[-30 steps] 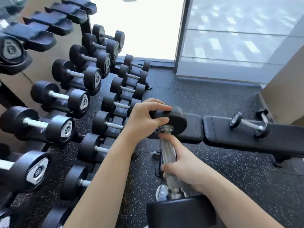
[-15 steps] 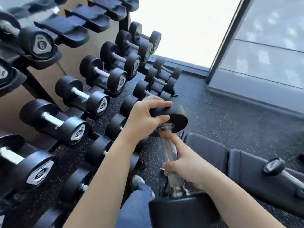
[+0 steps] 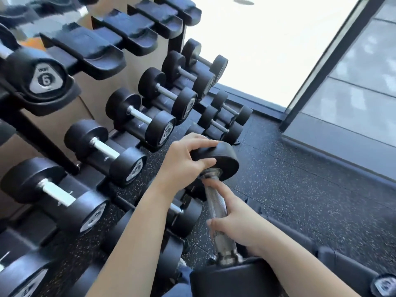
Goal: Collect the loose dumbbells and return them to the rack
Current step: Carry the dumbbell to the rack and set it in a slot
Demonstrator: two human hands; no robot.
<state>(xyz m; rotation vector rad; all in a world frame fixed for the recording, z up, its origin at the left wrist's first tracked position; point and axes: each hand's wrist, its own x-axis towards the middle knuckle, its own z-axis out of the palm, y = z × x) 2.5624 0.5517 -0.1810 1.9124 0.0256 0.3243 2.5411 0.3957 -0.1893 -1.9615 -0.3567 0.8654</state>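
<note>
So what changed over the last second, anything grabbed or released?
The black rubber-headed dumbbell with the knurled steel handle has been carried from over the black padded bench leftward toward the black dumbbell rack; the bench has slid to the view's lower right. Nothing grabbed or released: left hand still grips the upper head, right hand the handle.

Single head-worn view, looking forward-down, tilted; close above tiered black metal dumbbell rack (image 3: 53,142), rack filling left, window beyond rack.
</note>
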